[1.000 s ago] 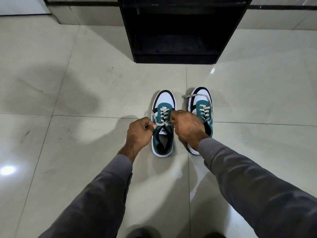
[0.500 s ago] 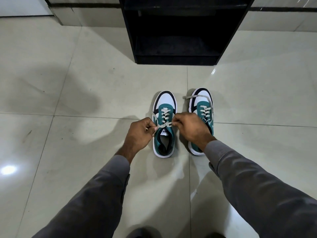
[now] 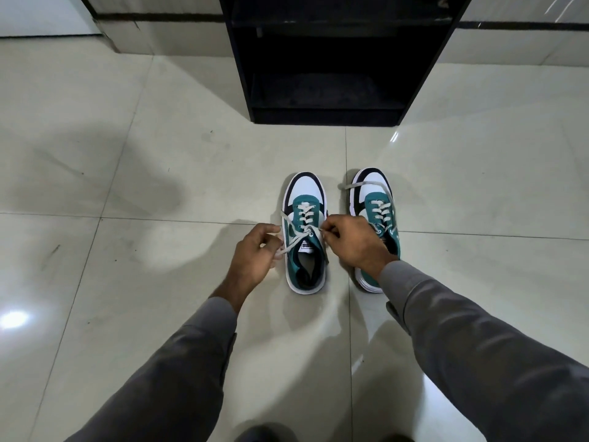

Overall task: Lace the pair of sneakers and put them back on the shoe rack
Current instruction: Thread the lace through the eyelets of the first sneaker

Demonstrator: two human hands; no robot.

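Two sneakers stand side by side on the floor [image 3: 127, 154], toes toward twelve o'clock, facing one shoe rack [image 3: 331, 116]. The left sneaker [image 3: 306, 199] sits between two hands: left hand [image 3: 255, 260] at nine o'clock, right hand [image 3: 353, 244] at three, each pinched on a lace end [image 3: 294, 244]. The right sneaker [image 3: 371, 193] lies partly under the right hand.

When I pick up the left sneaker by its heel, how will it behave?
The left sneaker probably keeps its shape: its collar stands open unaided. Its lace, pinched by left hand and right hand, looks limp and would likely dangle.
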